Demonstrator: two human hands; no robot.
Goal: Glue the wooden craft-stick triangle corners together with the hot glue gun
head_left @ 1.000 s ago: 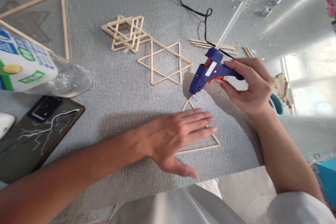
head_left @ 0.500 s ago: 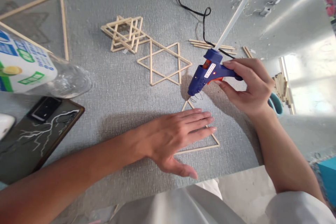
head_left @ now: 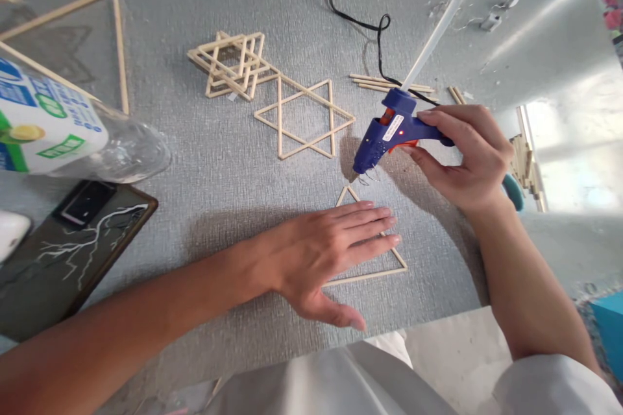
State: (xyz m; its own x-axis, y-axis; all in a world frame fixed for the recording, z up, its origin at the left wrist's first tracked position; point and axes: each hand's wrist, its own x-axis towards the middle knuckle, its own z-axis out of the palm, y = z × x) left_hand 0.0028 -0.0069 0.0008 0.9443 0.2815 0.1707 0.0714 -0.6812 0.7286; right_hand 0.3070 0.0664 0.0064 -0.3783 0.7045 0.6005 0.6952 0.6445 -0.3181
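My left hand (head_left: 335,253) lies flat, fingers stretched out, over a triangle of thin wooden sticks (head_left: 370,277). It covers the triangle's left side and middle; the top corner and the lower right corner show. In my right hand (head_left: 467,155) is a blue hot glue gun (head_left: 384,133), held by its handle with the thumb near the orange trigger. A clear glue stick (head_left: 431,45) juts from its back end. The nozzle points down, just above and right of the triangle's top corner. Fine strings of glue hang by the nozzle.
A flat stick star (head_left: 305,118) and a pile of stick stars (head_left: 233,65) lie beyond my left hand. Loose sticks (head_left: 389,82) lie behind the glue gun, near its black cord (head_left: 335,10). A plastic bottle (head_left: 131,149) and a dark phone-like slab (head_left: 92,240) lie at left.
My right hand has shifted the glue gun slightly right and up, so the nozzle is now a little off the triangle's top corner. My left hand has stayed in place.
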